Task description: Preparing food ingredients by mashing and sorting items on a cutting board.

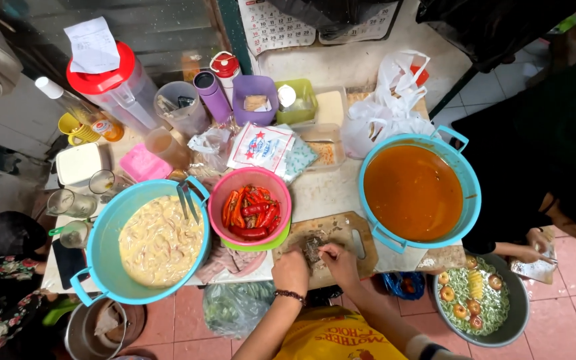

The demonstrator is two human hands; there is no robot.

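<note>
Both hands are working close: left hand [292,270] and right hand [339,261] are pinching dark food [313,248] on the cutting board [348,233], fingers narrowed.

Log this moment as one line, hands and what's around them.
left hand: on cutting board | right hand: fingers on dark chopped pile | pink bowl of red chillies beside board | grip: cannot tell

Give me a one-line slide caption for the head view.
Both hands, left and right, press a dark clump on a wooden cutting board beside chillies.
</note>
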